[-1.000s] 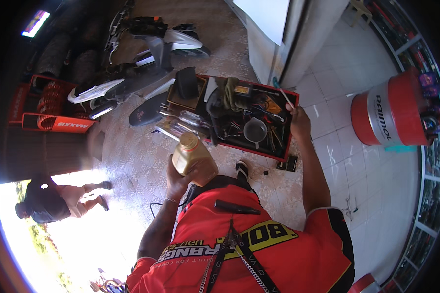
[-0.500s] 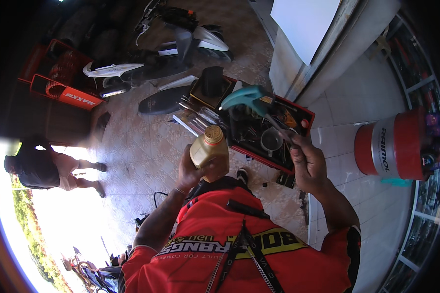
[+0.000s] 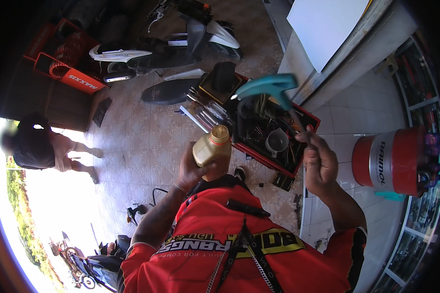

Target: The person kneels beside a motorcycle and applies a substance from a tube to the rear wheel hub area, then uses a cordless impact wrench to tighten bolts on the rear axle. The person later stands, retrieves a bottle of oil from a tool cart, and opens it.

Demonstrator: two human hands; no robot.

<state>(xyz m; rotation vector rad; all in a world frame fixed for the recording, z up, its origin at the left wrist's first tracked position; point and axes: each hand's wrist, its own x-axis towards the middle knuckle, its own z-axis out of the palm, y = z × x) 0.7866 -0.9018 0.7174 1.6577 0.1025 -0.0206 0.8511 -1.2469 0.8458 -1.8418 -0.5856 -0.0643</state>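
Observation:
My left hand [image 3: 193,168] is wrapped round a gold plastic bottle [image 3: 208,150]. The bottle stands upright with a gold cap [image 3: 220,131] on its neck, in front of my chest. Out to the right, my right hand [image 3: 320,163] grips the dark narrow stem of a teal tool [image 3: 274,89]. The tool's curved, broad head points up and left, over the toolbox; its exact kind I cannot make out. Below that head lies a red-edged toolbox [image 3: 293,171] filled with hand tools and a clear cup [image 3: 277,141].
A motorcycle [image 3: 181,51] and a loose black seat [image 3: 168,92] are at the far side. Red drum [image 3: 386,161] stands on the right, near glass cabinets [image 3: 415,224]. A person [image 3: 49,146] stands at the left doorway. A white board [image 3: 322,29] leans at the upper right.
The view has shifted, so the surroundings sit slightly right and lower, or lower at the left. Both hands keep their grips; the teal tool has turned a little, its head more level.

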